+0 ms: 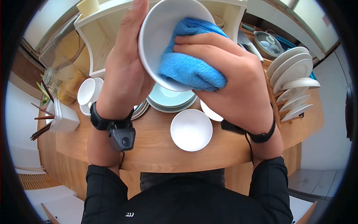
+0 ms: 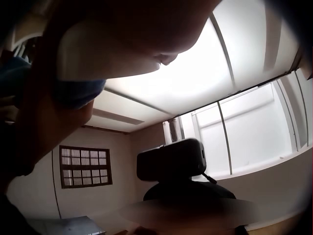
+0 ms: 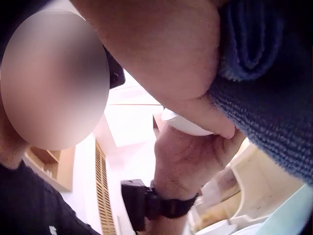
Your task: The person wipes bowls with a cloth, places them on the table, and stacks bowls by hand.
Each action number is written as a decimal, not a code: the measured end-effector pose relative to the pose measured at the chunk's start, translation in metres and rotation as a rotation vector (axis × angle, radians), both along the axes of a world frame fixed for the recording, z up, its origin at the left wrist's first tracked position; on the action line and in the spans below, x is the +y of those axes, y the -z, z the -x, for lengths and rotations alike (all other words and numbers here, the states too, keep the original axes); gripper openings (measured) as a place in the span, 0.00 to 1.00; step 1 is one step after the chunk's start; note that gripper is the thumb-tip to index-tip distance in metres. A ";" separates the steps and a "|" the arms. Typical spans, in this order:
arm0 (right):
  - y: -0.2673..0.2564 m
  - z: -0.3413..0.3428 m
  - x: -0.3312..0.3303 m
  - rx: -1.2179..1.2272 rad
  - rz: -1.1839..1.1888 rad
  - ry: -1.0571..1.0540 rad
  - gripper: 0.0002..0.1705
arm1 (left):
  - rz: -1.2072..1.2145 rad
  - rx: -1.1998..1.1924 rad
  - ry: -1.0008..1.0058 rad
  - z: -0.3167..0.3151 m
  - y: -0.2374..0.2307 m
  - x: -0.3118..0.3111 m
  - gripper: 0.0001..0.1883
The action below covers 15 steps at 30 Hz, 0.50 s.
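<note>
A white bowl [image 1: 153, 43] is held up over the table, tilted so its inside faces the head camera. My left hand [image 1: 125, 71] grips it by its left side, thumb up along the rim. Bunched in my right hand [image 1: 233, 69] is a blue towel cloth [image 1: 190, 71], pressed against the bowl's inside and hanging over its near rim. In the right wrist view the cloth [image 3: 274, 112] fills the right side, with my left hand [image 3: 188, 156] beyond it. Below, a second white bowl [image 1: 191, 130] sits on the table, near stacked pale blue plates [image 1: 171, 95].
On the right of the wooden table [image 1: 156, 156], a wooden rack [image 1: 274, 97] holds several white plates. A lidded pot [image 1: 267, 44] stands behind it. At left are white bowls [image 1: 87, 91] and a chopstick holder [image 1: 66, 116]. A cream shelf [image 1: 99, 41] stands at the back.
</note>
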State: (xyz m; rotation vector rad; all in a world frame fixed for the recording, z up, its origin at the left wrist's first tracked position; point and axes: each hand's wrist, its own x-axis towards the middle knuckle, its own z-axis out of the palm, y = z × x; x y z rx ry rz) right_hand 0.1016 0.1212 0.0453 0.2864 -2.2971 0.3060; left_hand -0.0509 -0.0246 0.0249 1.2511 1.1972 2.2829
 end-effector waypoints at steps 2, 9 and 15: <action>-0.003 -0.002 -0.010 0.023 0.276 -0.090 0.28 | -0.107 0.264 -0.005 0.029 0.019 0.004 0.32; -0.025 -0.022 -0.019 -0.421 1.217 -0.356 0.28 | -0.202 0.769 -0.357 0.006 0.003 0.026 0.61; -0.026 -0.026 -0.013 -0.287 1.250 -0.430 0.31 | 0.124 0.368 -0.534 -0.028 -0.004 0.019 0.72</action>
